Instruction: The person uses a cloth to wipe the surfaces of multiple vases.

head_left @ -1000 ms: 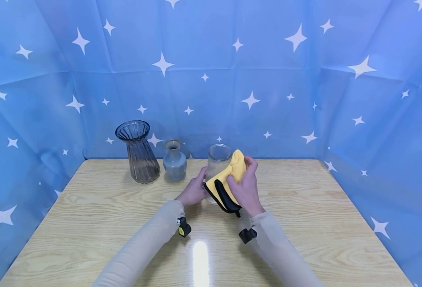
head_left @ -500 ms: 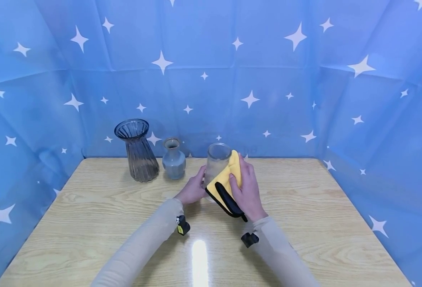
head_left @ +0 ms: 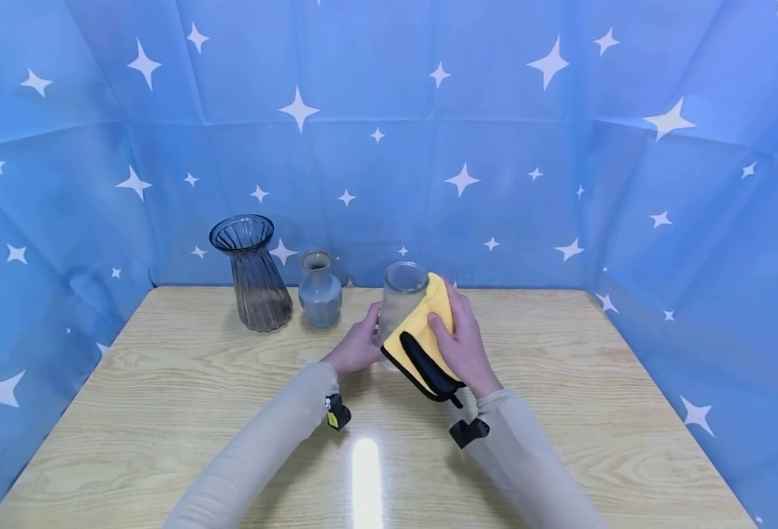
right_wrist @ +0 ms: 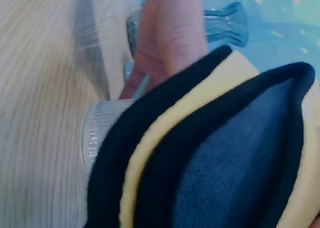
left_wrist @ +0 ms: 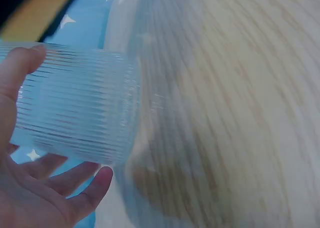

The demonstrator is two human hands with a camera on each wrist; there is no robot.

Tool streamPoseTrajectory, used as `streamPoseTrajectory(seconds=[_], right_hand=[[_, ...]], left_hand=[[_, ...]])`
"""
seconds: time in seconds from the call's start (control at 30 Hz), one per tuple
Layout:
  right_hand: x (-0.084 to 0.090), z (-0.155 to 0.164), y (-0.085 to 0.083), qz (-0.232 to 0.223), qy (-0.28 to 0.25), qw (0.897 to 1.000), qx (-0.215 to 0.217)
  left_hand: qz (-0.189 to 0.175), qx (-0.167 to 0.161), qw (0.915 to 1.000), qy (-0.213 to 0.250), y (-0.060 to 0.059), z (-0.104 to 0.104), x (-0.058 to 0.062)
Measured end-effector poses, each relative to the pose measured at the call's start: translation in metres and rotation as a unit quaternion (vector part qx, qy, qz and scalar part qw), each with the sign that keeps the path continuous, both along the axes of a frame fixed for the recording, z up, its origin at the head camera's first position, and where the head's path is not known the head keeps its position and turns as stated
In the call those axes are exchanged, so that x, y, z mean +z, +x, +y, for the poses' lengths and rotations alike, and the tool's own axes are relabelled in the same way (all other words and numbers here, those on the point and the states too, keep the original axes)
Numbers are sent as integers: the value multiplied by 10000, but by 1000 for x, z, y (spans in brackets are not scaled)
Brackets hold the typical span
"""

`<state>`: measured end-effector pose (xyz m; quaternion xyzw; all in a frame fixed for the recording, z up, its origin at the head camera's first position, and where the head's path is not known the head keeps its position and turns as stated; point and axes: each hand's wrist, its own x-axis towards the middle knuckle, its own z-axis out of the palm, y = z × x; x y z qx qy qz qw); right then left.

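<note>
Curled round upright ribbed glass vase (head_left: 397, 312) with left grip (head_left: 357, 347) | pinching yellow cloth (head_left: 423, 329) in right grip (head_left: 466, 345), on vase's right side

Legible text: none could be made out in any of the three views.
Blue backdrop (head_left: 389, 165): carried printed white four-pointed stars (head_left: 461, 180); a faint mark (head_left: 463, 272) showed low on the back panel, right of the yellow cloth (head_left: 422, 327), too dim to read.
Clear ribbed glass (head_left: 398, 305): small marks ran near its base in both wrist views, too blurred to tell letters from texture.
Left-wrist device (head_left: 341, 411): bore a yellow patch (head_left: 332, 419), its details too small.
</note>
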<state>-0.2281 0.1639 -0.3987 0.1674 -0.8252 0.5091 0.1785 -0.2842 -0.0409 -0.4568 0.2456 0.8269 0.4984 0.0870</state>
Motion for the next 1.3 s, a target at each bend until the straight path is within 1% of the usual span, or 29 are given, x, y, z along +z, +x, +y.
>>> streamPoseTrajectory(seconds=[0.1, 0.23, 0.33, 0.4, 0.53, 0.6, 0.7, 0.77, 0.87, 1.03, 1.1, 1.23, 1.3], right_hand=[[-7, -10, -5, 249, 358, 9990, 2], [-16, -23, -6, 654, 809, 9943, -219], [-20, -28, -4, 830, 1020, 9905, -406], [-22, -30, -3, 800, 1127, 9893, -460], [-31, -30, 1, 366, 1365, 9889, -457], [-37, -29, 3, 96, 1482, 9880, -434], [-43, -26, 5, -252, 1617, 9859, -347], [-45, -25, 5, -485, 1629, 9851, -248], [-45, -23, 5, -831, 1713, 9816, -118], [-46, -21, 3, -1345, 2038, 9697, -35], [-48, -22, 1, -1536, 2199, 9633, -3], [-51, -24, 0, -1738, 2488, 9528, 104], [-52, -25, -1, -1747, 2640, 9484, 165]], left_hand=[[294, -5, 9996, -37, 2, -1, 3], [662, -32, 9978, -4, 6, -3, 8], [795, -27, 9968, -108, 9, -6, 10], [765, 40, 9968, -209, 10, -7, 11], [459, 200, 9986, -148, 11, -9, 11], [291, 244, 9993, -24, 11, -9, 10], [236, 279, 9993, 83, 11, -9, 9], [186, 319, 9992, 179, 12, -9, 8], [183, 406, 9989, 170, 12, -10, 8], [169, 503, 9985, 127, 14, -10, 9], [93, 501, 9985, 201, 16, -11, 10], [-55, 506, 9980, 382, 18, -15, 15], [-164, 524, 9974, 456, 19, -17, 17]])
